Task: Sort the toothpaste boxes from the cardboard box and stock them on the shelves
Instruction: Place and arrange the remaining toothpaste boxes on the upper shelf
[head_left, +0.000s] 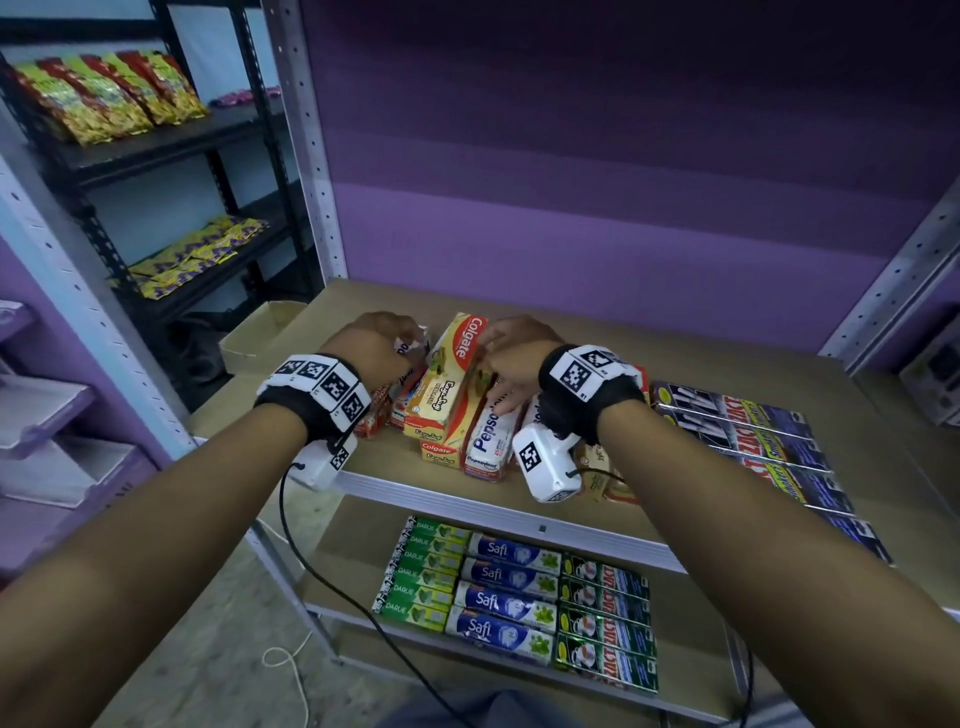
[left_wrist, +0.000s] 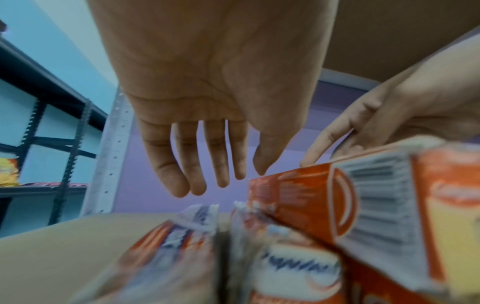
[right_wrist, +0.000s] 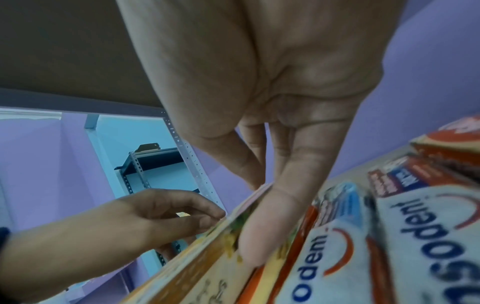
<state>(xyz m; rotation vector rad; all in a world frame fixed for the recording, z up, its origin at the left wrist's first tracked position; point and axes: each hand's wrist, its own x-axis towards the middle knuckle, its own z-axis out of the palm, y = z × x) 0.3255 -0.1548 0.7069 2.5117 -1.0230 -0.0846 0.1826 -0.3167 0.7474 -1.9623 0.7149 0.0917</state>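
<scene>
A yellow-and-red Colgate box (head_left: 451, 374) lies tilted atop a heap of toothpaste boxes on the wooden upper shelf (head_left: 675, 364), leaning against white Pepsodent boxes (head_left: 488, 436) at its right. The right hand (head_left: 511, 364) pinches the Colgate box along its far edge, thumb (right_wrist: 262, 232) pressed on its printed face. The left hand (head_left: 371, 348) hovers just left of it with fingers (left_wrist: 179, 164) loosely extended, apparently holding nothing, though blur obscures the contact. Dark Zact boxes (head_left: 748, 431) line the shelf's right side.
</scene>
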